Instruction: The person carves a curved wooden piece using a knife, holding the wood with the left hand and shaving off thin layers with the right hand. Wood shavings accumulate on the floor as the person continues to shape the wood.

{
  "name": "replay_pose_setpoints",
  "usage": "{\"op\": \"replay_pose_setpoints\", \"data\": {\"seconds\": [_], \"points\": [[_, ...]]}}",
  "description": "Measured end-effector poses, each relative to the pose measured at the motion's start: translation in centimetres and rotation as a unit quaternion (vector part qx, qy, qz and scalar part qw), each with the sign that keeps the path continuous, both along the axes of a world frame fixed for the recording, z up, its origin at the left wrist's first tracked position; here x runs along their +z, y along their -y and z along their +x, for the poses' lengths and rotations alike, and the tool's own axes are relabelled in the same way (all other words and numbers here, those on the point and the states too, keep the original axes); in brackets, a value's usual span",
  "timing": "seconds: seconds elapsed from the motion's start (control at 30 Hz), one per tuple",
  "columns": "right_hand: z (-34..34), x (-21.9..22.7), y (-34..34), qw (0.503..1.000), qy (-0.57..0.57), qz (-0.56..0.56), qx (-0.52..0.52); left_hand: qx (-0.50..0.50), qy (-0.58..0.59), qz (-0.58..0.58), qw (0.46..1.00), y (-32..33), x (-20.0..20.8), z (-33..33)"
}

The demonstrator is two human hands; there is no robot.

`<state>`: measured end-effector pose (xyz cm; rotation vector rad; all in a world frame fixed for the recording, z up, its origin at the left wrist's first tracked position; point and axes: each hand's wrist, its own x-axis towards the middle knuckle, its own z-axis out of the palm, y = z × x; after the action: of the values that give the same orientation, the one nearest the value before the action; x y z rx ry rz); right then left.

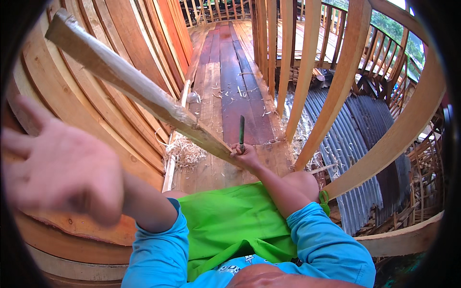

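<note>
My left hand (67, 163) is raised close at the left, its fingers spread and slightly blurred, with nothing in it. In front of my lap, my right hand (246, 156) is closed around a slim, dark green stick-like tool (241, 128) that points upward; its exact kind is unclear. A long, rough wooden batten (129, 79) slants from the upper left down to this hand, and my right fingers are at its lower end. Whether they also grip the batten is hard to see.
Planked wall (120, 29) stands on the left, and curved wooden balusters (336, 91) line the right. Curly wood shavings (185, 152) lie on the plank floor (211, 91). Beyond the balusters, lower down, are corrugated metal sheets (331, 134) and scrap wood (422, 177).
</note>
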<state>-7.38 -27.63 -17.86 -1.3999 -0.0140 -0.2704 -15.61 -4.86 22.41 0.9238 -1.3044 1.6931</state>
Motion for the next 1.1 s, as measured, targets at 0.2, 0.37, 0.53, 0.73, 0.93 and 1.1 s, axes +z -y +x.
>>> {"op": "replay_pose_setpoints", "data": {"seconds": [0.2, 0.37, 0.53, 0.73, 0.93, 1.1], "points": [[0.3, 0.4, -0.4, 0.999, -0.029, -0.024, 0.012, -0.106, -0.329, -0.036, 0.938, 0.1, -13.4, 10.4], [1.2, -0.8, 0.0, 0.999, 0.030, -0.021, 0.014, -0.379, -0.440, 0.154, 0.799, 1.4, -20.6, 14.6], [1.5, 1.1, -1.4, 0.980, -0.086, -0.179, 0.030, -0.444, -0.528, 0.028, 0.723, -0.2, -24.2, 14.2], [3.2, 1.6, 1.9, 0.951, -0.211, -0.224, 0.041, -0.314, -0.508, -0.025, 0.801, 0.7, -21.1, 13.5], [3.8, 1.0, -0.5, 0.926, -0.167, -0.339, 0.003, -0.258, -0.517, -0.045, 0.815, 0.4, -22.1, 14.4], [3.6, 1.2, -1.5, 0.936, -0.163, -0.311, 0.020, -0.270, -0.567, -0.057, 0.776, -0.8, -23.0, 15.5]]}}
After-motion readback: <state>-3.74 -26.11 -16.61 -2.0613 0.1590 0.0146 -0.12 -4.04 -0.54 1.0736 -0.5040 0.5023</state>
